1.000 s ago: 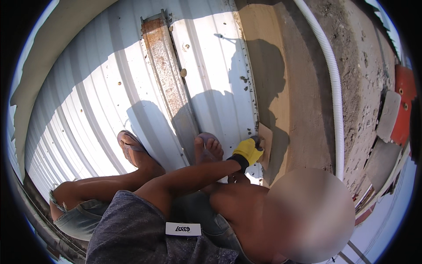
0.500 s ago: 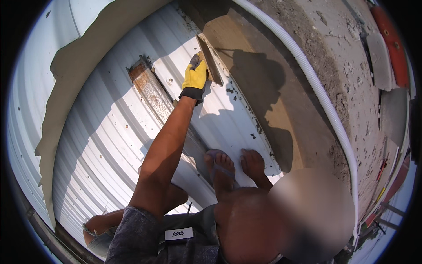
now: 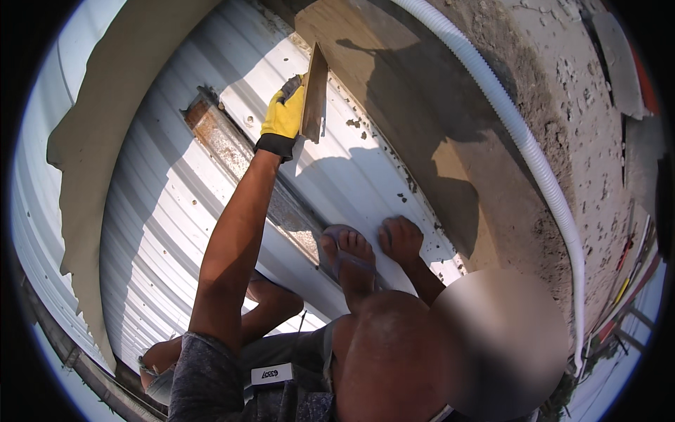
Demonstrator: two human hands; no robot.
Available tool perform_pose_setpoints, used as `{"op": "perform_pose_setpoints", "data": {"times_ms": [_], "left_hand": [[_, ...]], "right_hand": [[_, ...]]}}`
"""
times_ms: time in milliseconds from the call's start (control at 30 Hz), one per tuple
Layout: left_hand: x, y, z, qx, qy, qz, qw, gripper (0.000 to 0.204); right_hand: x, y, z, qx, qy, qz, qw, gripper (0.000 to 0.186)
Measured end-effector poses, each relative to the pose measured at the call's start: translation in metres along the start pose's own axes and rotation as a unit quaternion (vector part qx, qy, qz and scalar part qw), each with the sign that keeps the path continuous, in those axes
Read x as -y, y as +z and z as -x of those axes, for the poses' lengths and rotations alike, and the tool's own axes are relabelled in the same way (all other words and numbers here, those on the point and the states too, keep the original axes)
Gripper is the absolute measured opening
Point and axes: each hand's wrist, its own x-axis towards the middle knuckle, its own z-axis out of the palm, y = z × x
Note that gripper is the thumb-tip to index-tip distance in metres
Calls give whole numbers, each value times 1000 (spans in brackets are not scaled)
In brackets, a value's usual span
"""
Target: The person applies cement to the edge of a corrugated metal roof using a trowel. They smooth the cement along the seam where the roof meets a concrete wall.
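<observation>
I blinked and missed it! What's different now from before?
The yellow-gloved left hand, still gripping the flat brown tool, has reached forward, from beside the right foot to near the far end of the rusty strip. The strip, white hose and right foot stayed put.

White tag (image 3: 272, 373) — printed with black digits — on grey shirt (image 3: 211, 383).

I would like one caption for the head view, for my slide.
The left hand, in a yellow glove, holds a flat brown board over ribbed white metal sheeting.
</observation>
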Motion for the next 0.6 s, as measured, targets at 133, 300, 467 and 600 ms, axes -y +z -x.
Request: {"op": "perform_pose_setpoints", "data": {"times_ms": [133,300,467,600], "left_hand": [[12,15,15,-34,-45,42,998,39],[35,15,37,-55,-70,175,981,40],[35,33,80,-25,-116,445,888,45],[30,18,79,-14,-51,544,837,45]], "right_hand": [[-2,0,0,-9,5,-2,1000,19],[1,2,-4,-11,7,0,1000,19],[-2,-1,-2,28,33,14,999,17],[4,0,-8,12,8,-17,1000,16]]}}
